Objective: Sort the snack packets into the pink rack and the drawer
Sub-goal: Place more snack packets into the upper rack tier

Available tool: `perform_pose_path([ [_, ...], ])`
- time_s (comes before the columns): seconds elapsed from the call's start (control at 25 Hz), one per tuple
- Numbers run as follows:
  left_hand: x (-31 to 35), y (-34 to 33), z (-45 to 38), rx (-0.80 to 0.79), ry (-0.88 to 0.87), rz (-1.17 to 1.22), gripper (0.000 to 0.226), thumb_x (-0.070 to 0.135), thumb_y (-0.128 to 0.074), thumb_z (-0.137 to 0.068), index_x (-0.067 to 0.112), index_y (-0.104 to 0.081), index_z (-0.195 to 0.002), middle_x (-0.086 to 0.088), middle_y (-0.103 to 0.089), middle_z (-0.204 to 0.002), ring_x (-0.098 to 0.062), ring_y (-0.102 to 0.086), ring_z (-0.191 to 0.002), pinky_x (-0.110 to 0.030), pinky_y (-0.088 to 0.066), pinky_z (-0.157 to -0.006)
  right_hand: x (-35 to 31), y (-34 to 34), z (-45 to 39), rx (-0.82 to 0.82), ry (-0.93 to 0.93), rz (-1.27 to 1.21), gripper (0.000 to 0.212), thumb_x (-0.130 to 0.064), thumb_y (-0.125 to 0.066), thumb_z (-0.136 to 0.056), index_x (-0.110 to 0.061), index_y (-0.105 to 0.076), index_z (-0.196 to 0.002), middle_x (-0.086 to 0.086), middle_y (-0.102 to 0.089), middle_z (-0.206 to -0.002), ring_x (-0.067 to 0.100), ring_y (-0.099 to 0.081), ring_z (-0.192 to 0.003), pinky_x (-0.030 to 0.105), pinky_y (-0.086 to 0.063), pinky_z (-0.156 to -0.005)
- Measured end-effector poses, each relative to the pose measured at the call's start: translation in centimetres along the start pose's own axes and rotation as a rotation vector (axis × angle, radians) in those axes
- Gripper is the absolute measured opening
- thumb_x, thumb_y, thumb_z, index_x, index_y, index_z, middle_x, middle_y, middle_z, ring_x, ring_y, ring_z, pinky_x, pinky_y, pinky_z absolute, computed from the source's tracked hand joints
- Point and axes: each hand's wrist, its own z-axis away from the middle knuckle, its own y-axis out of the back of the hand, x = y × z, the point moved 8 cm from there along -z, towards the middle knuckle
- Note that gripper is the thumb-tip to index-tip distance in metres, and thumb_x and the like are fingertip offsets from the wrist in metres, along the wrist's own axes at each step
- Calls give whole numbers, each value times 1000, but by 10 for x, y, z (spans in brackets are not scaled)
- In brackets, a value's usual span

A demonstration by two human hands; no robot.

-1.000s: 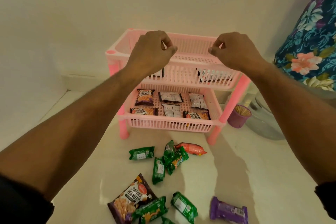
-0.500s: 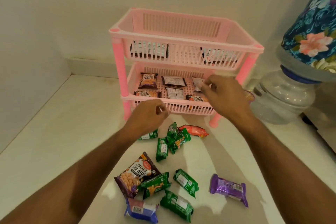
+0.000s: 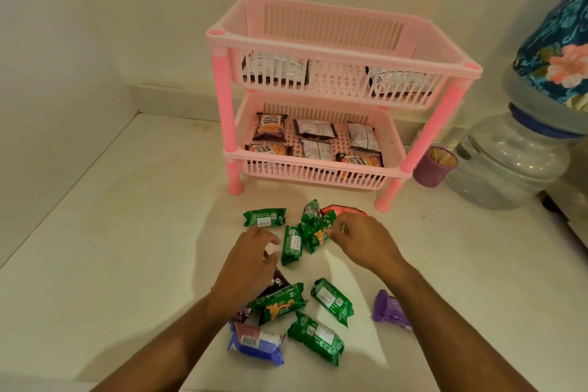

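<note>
The two-tier pink rack (image 3: pixel 350 56) stands at the back of the white counter. Its lower tier holds several salted peanut packets (image 3: pixel 270 127); two packets lie in the top tier. Loose packets are scattered in front: several green packets (image 3: pixel 291 245), a red one (image 3: pixel 345 210), a purple one (image 3: pixel 389 310), a blue one (image 3: pixel 256 342). My left hand (image 3: pixel 251 261) hovers with fingers apart over a dark peanut packet (image 3: pixel 278 282), beside a green packet. My right hand (image 3: pixel 359 242) has its fingertips at the edge of the green heap (image 3: pixel 318 229); whether they grip is unclear. No drawer is in view.
A purple cup of toothpicks (image 3: pixel 434 169) stands right of the rack, next to a clear water jar (image 3: pixel 509 165) under a floral cloth (image 3: pixel 560 41). Walls close the counter at the back and left.
Both hands came down from the rack's top tier, past the lower tier, to the loose packets on the counter. The view dropped with them.
</note>
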Motion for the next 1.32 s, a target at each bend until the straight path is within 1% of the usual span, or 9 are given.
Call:
perform_pose_path([
  [0.12, -11, -5, 21, 59, -28, -96, 23, 29, -60, -93, 36, -60, -115, 14, -44, -130, -6, -41, -122, -31, -38, -101, 10, -27, 8, -77, -43, 16, 30, -52, -59, -90, -29, -66, -108, -5, -67, -98, 16, -62, -86, 31, -47, -69],
  [0.2, -19, -9, 34, 85, -30, -141, 27, 29, -60, -92, 39, -59, -117, 13, -42, -140, -9, -37, -129, -35, -35, -104, 13, -36, 10, -100, -61, 13, 32, -50, -60, -91, -28, -65, -114, -4, -67, -105, 16, -62, -91, 31, -46, -72],
  [0.36, -40, -26, 45, -19, 26, -232, 42, 41, -47, -99, 40, -46, -141, 8, -29, -155, -13, -28, -141, -39, -29, -112, -2, -53, 17, -158, -24, 1, 29, -45, -60, -93, -26, -66, -114, -3, -66, -110, 17, -61, -94, 30, -44, -73],
  [0.56, -51, -33, 40, -89, 24, -263, 48, 46, -33, -102, 40, -30, -150, 5, -19, -160, -15, -25, -143, -39, -28, -114, -35, -69, 28, -126, 104, -33, 24, -43, -55, -95, -26, -64, -110, -6, -62, -108, 12, -53, -86, 29, -37, -71],
  [0.76, -53, -33, 27, -127, 24, -394, 56, 49, -25, -103, 35, -14, -156, 0, -11, -163, -21, -15, -149, -42, -24, -116, -31, -67, 23, -34, 60, -22, 24, -41, -54, -95, -25, -61, -112, -6, -59, -109, 17, -60, -94, 31, -45, -74],
  [0.88, -49, -37, 25, -165, 22, -432, 65, 60, -18, -99, 34, -4, -157, -2, -8, -165, -22, -7, -151, -43, -19, -118, -36, -70, 19, 0, 40, -17, 27, -43, -55, -94, -25, -58, -113, -4, -59, -107, 19, -59, -95, 32, -45, -73],
  [1.0, -49, -38, 25, -186, 27, -451, 78, 72, -12, -90, 34, -2, -157, -3, -7, -165, -23, -6, -152, -44, -18, -118, -45, -77, 17, 7, 37, 2, 28, -43, -56, -93, -24, -55, -115, -3, -58, -106, 19, -60, -95, 33, -44, -73],
  [1.16, -53, -37, 22, -218, 20, -505, 86, 76, -27, -87, 33, -2, -157, -3, -9, -164, -23, -8, -151, -45, -21, -117, -45, -82, 21, -36, 56, 33, 30, -43, -55, -94, -22, -58, -115, -1, -61, -111, 20, -60, -97, 33, -45, -75],
  [1.32, -51, -31, 16, -209, -36, -579, 87, 71, -41, -86, 31, -6, -156, -3, -22, -158, -23, -23, -144, -44, -34, -109, -25, -84, 32, -230, 23, 103, 46, -53, -57, -91, -21, -56, -124, 1, -57, -122, 22, -58, -106, 34, -45, -80],
])
